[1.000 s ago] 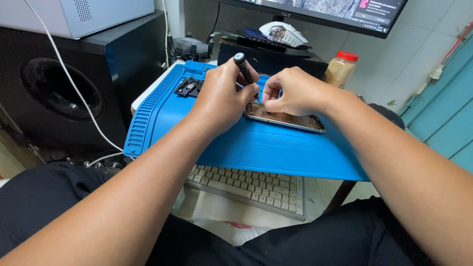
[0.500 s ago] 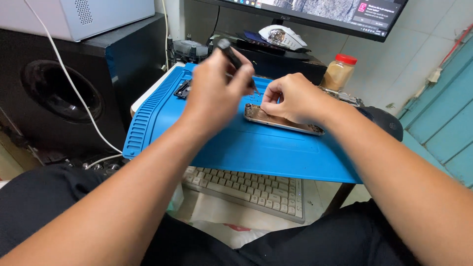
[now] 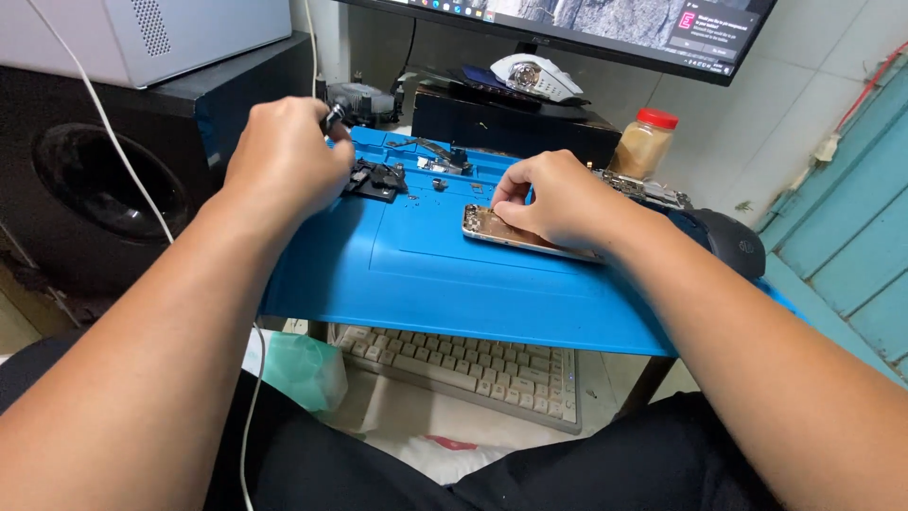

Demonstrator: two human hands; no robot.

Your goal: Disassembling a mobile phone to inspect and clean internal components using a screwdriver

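- Left hand (image 3: 288, 166) has swung out to the mat's far left corner, away from the phone; fist closed round a dark screwdriver handle (image 3: 333, 115), tip lifted off the work.
- Right hand (image 3: 558, 201) stays put, fingertips pinching at the top edge of the opened phone (image 3: 501, 230).
- Phone lies flat mid-way across the blue mat (image 3: 426, 274).
- Small black parts (image 3: 376, 178) sit just beside the left hand: driving seems paused.

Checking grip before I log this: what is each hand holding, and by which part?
Left hand grips a dark screwdriver; only its tip end shows. Right hand pinches the opened phone at its top edge.
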